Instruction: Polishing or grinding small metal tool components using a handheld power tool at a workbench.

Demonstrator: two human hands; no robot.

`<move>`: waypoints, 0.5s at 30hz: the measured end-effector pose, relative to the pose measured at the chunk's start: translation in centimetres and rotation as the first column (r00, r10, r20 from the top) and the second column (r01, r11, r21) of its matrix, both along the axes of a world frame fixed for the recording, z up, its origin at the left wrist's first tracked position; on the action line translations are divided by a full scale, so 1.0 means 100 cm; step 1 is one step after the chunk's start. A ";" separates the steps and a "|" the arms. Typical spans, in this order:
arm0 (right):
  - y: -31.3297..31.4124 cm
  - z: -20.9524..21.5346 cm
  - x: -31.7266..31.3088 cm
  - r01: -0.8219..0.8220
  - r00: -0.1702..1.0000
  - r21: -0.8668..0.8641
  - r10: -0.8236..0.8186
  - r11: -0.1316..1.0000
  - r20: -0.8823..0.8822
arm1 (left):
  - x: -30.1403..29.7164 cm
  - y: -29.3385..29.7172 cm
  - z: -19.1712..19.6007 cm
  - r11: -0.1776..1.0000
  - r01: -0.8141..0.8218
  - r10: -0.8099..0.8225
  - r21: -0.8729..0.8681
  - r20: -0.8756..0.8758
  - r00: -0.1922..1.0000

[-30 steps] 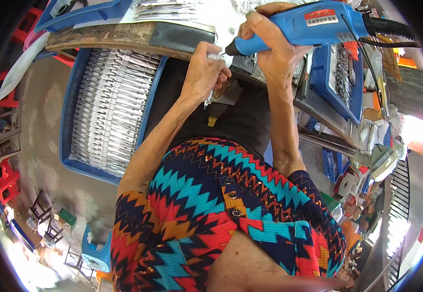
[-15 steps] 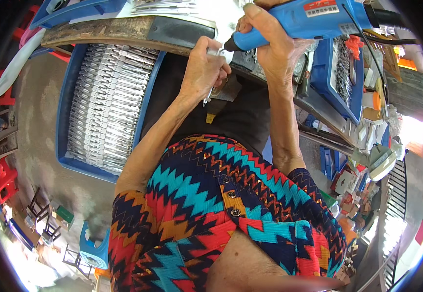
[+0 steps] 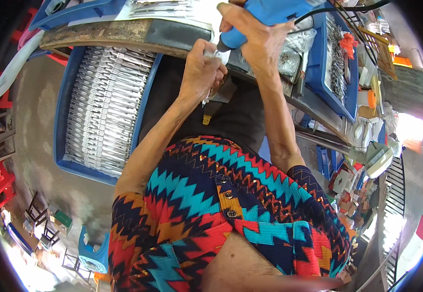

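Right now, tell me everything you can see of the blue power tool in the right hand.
The blue power tool looks like a corded electric screwdriver with a smooth plastic body, cut off by the top edge of the picture. A black nose tapers down-left to a thin metal bit. A black cable leaves its rear toward the right. The right hand is wrapped around its body, tilting it down toward the left hand, which pinches a small metal part at the bit's tip, over the bench edge.

Two hands: left hand [image 3: 202,73], right hand [image 3: 257,41]. One blue power tool [image 3: 265,12]. Two blue trays: left tray [image 3: 67,117] of many metal parts [image 3: 104,107], right tray [image 3: 321,58].
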State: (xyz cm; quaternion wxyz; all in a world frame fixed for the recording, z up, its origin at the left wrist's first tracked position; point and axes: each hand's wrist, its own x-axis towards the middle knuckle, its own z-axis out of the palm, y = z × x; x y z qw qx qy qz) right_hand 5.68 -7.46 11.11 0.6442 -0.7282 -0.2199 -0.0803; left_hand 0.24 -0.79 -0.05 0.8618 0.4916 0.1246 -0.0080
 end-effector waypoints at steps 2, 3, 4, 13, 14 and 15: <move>-0.004 -0.005 -0.002 -0.060 0.994 0.032 0.062 0.998 -0.085 | -0.004 -0.002 0.000 0.999 -0.003 0.003 0.040 -0.001 1.000; -0.003 -0.006 0.001 -0.064 0.997 0.021 0.065 0.998 -0.048 | -0.002 -0.001 -0.001 1.000 0.000 0.000 0.008 -0.003 1.000; -0.002 -0.006 0.003 -0.069 0.998 0.009 0.069 0.998 -0.011 | 0.000 0.000 -0.002 1.000 0.003 -0.003 -0.022 -0.005 1.000; -0.014 0.004 -0.004 -0.071 0.994 0.162 0.083 0.984 -0.071 | -0.001 0.001 0.006 1.000 0.008 -0.009 -0.016 -0.047 0.999; -0.014 0.005 -0.006 -0.062 0.993 0.183 0.079 0.981 -0.088 | -0.001 0.001 0.006 1.000 0.002 -0.003 -0.025 -0.056 0.998; -0.015 0.004 -0.005 -0.061 0.993 0.183 0.079 0.981 -0.090 | -0.001 0.001 0.005 1.000 0.003 -0.004 -0.025 -0.058 0.998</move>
